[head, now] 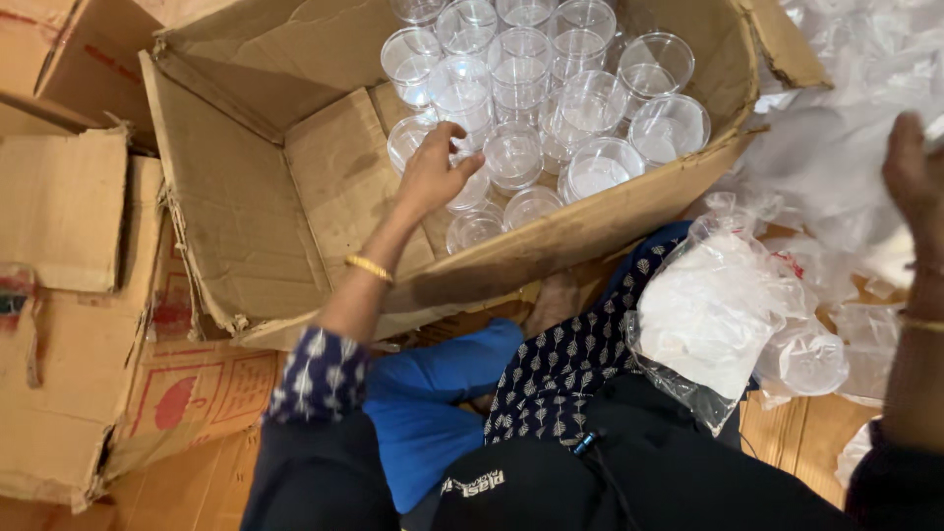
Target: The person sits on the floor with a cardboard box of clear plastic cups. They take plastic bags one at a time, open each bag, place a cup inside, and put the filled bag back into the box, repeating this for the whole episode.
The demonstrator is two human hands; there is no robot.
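My left hand (433, 177), fingers curled, rests on a clear plastic cup (470, 187) inside the cardboard box (246, 206) at twelve o'clock: judged light, thin-walled, crushable, best gripped at the rim; my right hand (919, 182), loosely open, touches plastic bags (718, 305).

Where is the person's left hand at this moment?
In the head view, the left hand reaches into the open cardboard box left of centre, fingers touching the clear plastic cups stacked at its far right side.

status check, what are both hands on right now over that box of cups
Left hand inside the cardboard box, fingers on a clear plastic cup. Right hand raised at the plastic bags, grip unclear. Nothing blocking the cups.
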